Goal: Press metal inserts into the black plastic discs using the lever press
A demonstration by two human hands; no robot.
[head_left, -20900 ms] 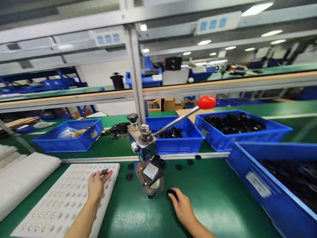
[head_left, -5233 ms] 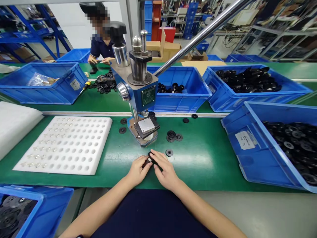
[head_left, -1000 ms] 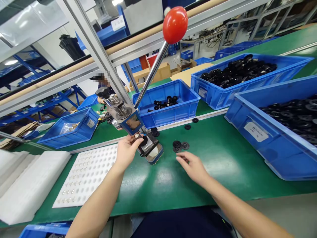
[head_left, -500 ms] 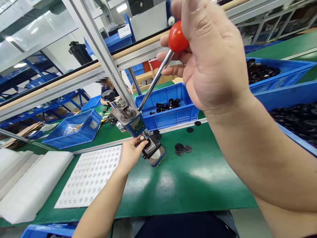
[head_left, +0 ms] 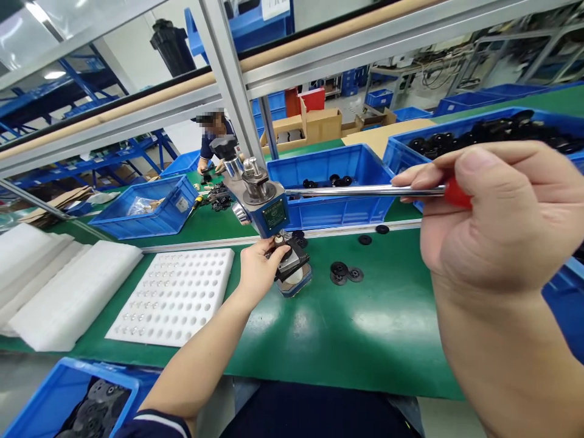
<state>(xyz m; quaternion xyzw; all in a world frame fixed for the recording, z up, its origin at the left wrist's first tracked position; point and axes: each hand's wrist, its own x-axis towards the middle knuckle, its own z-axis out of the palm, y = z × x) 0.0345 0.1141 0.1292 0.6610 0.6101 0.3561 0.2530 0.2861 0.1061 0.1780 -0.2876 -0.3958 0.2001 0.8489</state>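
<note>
Grips the red knob with the right hand, fingers closed round it, close to the camera. Holds the steel lever about level above the table. Steadies a small round part with the left hand, fingertips pinched on it right under the head of the hand press. Sits there on the press's base block, near the middle of the table, just before the rail along its far side.

Looks like the pressing stroke itself, with the lever well into its travel. Calls next, most likely, for an even pull on the knob with the left fingertips kept clear of the ram. Calls then for easing the lever up before lifting the part out.

Shows little writing. Green plate on the front of the press: too small to read. White label on the blue bin beyond the rail, toward the far left: also unreadable. No brand to be made out.

Also in view: a few loose black discs just right of the press, and a white foam tray toward the table's left edge.
</note>
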